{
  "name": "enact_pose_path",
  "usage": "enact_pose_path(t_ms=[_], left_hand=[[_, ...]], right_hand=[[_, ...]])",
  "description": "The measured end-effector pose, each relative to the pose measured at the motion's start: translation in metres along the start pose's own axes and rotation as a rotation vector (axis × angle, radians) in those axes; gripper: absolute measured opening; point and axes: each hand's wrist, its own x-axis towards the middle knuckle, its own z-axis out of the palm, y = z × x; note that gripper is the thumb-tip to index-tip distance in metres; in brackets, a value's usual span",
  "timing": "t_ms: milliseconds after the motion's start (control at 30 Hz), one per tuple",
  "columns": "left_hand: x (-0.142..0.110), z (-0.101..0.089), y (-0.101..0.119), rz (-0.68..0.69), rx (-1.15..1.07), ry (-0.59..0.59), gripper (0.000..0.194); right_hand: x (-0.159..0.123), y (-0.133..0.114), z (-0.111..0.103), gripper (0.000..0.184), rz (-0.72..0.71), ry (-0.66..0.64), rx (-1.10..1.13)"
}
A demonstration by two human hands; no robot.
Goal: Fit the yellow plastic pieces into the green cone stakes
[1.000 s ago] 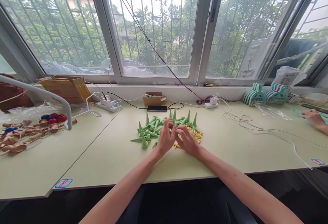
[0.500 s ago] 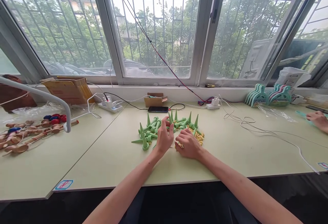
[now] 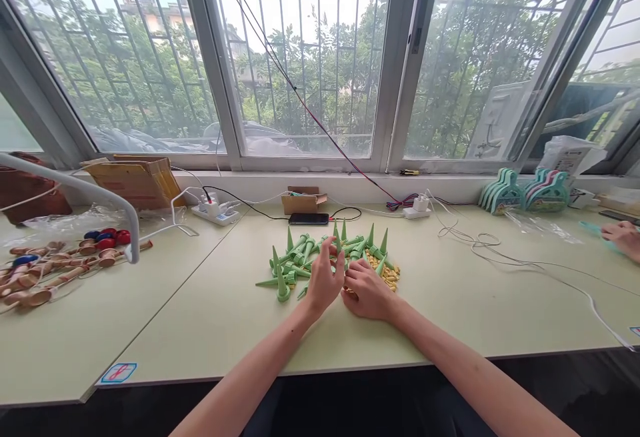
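My left hand [image 3: 325, 285] is closed around a green plastic cone-shaped spike [image 3: 339, 241], its tip pointing up between thumb and fingers. Close beside it, my right hand [image 3: 369, 290] has its fingers curled together near the left thumb; whatever they pinch is hidden. Several more green spikes lie in a heap [image 3: 295, 260] to the left of and behind my hands, some upright on their wide ends like the front one [image 3: 283, 285]. Small yellow pieces [image 3: 391, 278] are piled behind and to the right of my right hand.
A phone [image 3: 309, 219] and a small open cardboard box [image 3: 303, 201] are behind the heap. Wooden toys [image 3: 60, 267] with strings lie left, near a white curved tube [image 3: 120, 200]. Cables [image 3: 485, 243] cross the right side, where another person's hand [image 3: 623, 235] shows.
My left hand has shifted slightly right with the spike, closer to my right hand. The right fingers now meet the left thumb area. The whole view has tilted a little.
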Motion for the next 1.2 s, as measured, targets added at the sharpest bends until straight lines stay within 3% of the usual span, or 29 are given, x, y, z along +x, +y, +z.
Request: enact_pose_path(t_ms=[233,867,1200], left_hand=[[-0.001,-0.001,0.003,-0.022,0.017,-0.036,0.028],[0.001,-0.002,0.0,-0.054,0.043,-0.045,0.022],[0.003,-0.006,0.002,0.008,0.06,-0.072,0.013]], right_hand=[[0.001,-0.003,-0.004,0.009,0.019,-0.031,0.027],[0.004,0.0,0.002,0.017,-0.03,0.089,0.025],[-0.002,0.007,0.012,0.023,-0.012,0.06,-0.013]])
